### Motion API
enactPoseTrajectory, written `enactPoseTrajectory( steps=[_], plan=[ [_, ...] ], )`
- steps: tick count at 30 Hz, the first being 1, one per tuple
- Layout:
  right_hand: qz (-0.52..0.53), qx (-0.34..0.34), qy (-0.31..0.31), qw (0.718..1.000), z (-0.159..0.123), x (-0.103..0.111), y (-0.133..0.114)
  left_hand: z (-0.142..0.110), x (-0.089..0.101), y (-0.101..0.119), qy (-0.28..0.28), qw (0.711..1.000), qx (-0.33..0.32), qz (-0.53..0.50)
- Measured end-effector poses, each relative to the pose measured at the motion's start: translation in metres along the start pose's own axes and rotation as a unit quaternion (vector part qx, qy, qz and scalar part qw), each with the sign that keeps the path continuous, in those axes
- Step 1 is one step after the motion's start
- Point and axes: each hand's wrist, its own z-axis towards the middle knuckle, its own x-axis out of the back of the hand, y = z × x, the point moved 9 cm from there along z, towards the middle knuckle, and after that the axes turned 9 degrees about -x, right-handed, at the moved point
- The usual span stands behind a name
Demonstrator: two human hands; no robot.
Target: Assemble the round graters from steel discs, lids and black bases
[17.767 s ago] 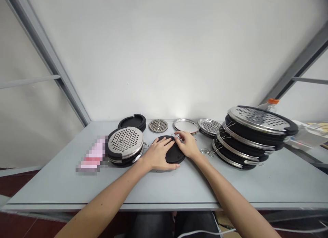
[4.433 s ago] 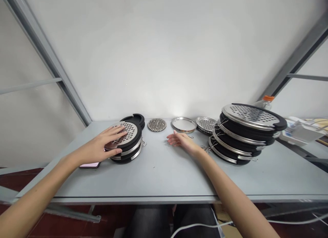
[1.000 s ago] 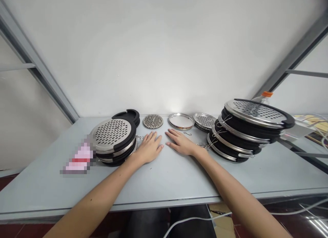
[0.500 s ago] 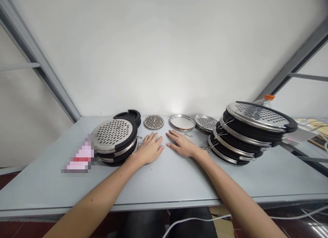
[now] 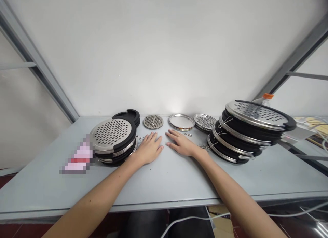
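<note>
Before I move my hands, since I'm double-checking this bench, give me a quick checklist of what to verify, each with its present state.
Hands free: left hand and right hand lie flat on the grey table, holding nothing: ok.
Left hand clear of the left disc stack: cannot tell, they look very close.
Right disc stack steady: not ok, it leans, upper discs overhanging.
Wire clip untouched beyond the right fingertips: ok.

a grater stack left, a taller stack right — a steel ring between them
</note>
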Motion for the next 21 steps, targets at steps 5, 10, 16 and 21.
enactPoseTrajectory(
  steps=[5, 10, 16, 21],
  plan=[
    [0.004, 0.005, 0.008, 1.0, -0.001, 0.002, -0.001, 0.0, 0.001, 0.002, -0.003, 1.0, -0.003, 0.008],
    [0.03, 0.012, 0.038, 0.999, 0.0, 0.009, -0.003, 0.0, 0.0, 0.0, -0.003, 1.0, 0.0, 0.005],
    [0.05, -0.025, 0.163, 0.985, -0.001, 0.036, 0.004, 0.0, 0.0, 0.001, 0.007, 1.0, -0.011, 0.003],
    [-0.028, -0.094, 0.186, 0.978, 0.0, 0.04, 0.024, 0.0, 0.0, 0.001, 0.002, 1.0, -0.011, 0.005]
  ],
)
